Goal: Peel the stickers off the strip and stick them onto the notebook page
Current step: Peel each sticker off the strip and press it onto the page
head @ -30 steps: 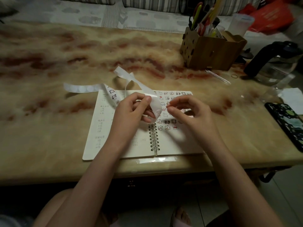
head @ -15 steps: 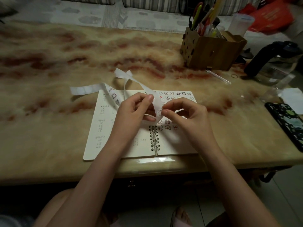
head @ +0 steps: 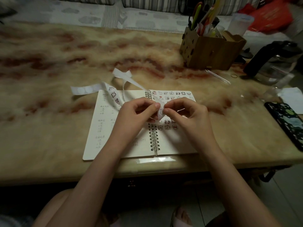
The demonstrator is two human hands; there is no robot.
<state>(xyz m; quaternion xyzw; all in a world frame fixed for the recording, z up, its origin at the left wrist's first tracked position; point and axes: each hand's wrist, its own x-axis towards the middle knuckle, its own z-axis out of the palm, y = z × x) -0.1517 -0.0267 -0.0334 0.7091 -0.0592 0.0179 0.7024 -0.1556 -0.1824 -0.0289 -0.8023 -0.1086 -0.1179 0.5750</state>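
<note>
Dim warm light is covering the tabletop [head: 49,131]. Its far corners are blurring; glare is glinting at its near edge.

You are in a home living room. A table [head: 49,128] with a glossy cream-and-red marbled top fills the middle of the frame, and a sofa [head: 155,4] with striped cushions runs along the upper edge. At upper right stand a wooden organiser [head: 211,51] stuffed with pens and a glass kettle [head: 275,63] with a black handle. A phone [head: 288,122] in a patterned case lies at the right edge. A spiral notebook [head: 105,136] with handwritten lists lies open at centre, and a tiled floor [head: 270,202] shows at lower right.
</note>
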